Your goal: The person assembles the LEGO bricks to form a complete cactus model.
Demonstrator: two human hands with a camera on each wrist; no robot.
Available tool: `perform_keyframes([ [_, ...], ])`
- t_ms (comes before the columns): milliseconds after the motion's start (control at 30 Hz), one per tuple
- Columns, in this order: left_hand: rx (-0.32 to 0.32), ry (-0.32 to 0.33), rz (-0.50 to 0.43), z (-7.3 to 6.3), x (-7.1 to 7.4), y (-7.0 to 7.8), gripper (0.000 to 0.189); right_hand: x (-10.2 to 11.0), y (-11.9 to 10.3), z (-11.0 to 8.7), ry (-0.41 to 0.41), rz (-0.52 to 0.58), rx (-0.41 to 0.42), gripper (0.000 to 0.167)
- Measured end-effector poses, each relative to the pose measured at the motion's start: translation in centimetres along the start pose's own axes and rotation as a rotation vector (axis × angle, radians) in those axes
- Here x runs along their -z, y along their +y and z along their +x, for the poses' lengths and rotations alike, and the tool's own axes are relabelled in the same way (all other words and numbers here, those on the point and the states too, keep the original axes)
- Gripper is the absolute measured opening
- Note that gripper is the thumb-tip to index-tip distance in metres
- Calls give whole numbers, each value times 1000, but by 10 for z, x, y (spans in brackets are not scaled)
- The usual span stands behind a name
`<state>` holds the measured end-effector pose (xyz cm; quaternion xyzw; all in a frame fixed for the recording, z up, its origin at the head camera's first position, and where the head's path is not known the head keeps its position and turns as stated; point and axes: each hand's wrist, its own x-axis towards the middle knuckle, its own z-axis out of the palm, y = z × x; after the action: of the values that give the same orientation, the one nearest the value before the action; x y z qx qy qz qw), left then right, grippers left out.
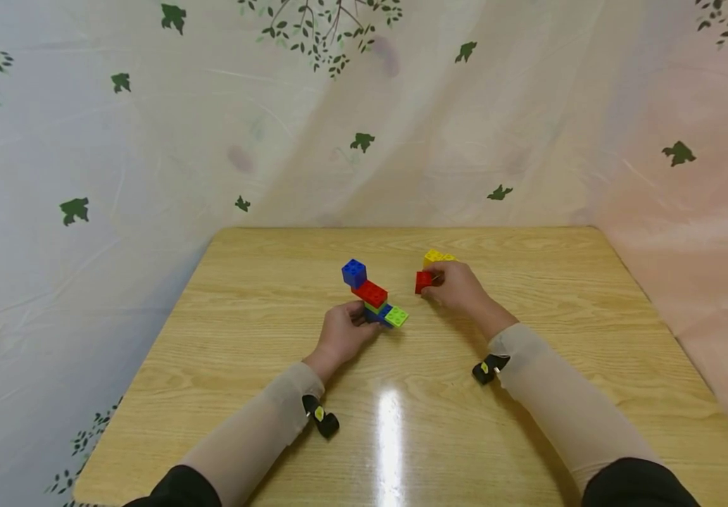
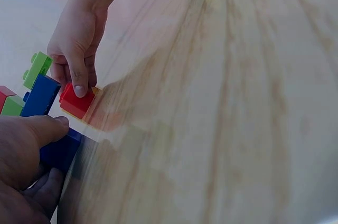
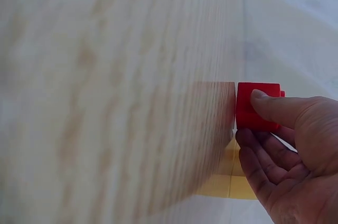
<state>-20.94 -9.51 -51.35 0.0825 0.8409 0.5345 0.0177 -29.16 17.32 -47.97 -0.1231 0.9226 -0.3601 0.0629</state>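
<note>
My left hand (image 1: 341,332) grips the lower end of a joined toy brick build. A blue brick (image 1: 354,273) tops the build, with a red brick (image 1: 370,293) under it and a lime green brick (image 1: 396,316) at the right end. In the left wrist view, the thumb and fingers pinch a dark blue brick (image 2: 60,150). To the right, my right hand (image 1: 462,290) pinches a separate red brick (image 3: 253,108) between thumb and fingers, low at the tabletop. Yellow bricks (image 1: 435,257) stand just behind that hand, which partly covers them.
The wooden table (image 1: 262,366) extends around both hands, its back edge against a pale hanging cloth (image 1: 300,155) with leaf prints. A gap of table separates the build from the loose red brick. Each wrist wears a small black camera (image 1: 327,424).
</note>
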Motion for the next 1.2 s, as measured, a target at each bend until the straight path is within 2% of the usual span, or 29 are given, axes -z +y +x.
perform_keyframes([
  [400, -19, -1, -7, 0, 0, -1, 39, 3, 5, -8, 26, 44, -10, 48],
  [633, -30, -1, -13, 0, 0, -1, 38, 7, -1, -18, 45, 48, 28, 42],
  [867, -31, 3, 4, 0, 0, 0, 38, 10, -3, -31, 85, 75, 48, 45],
  [1200, -15, 3, 0, 0, -1, 0, 40, 10, -7, -43, 63, 113, 60, 45],
])
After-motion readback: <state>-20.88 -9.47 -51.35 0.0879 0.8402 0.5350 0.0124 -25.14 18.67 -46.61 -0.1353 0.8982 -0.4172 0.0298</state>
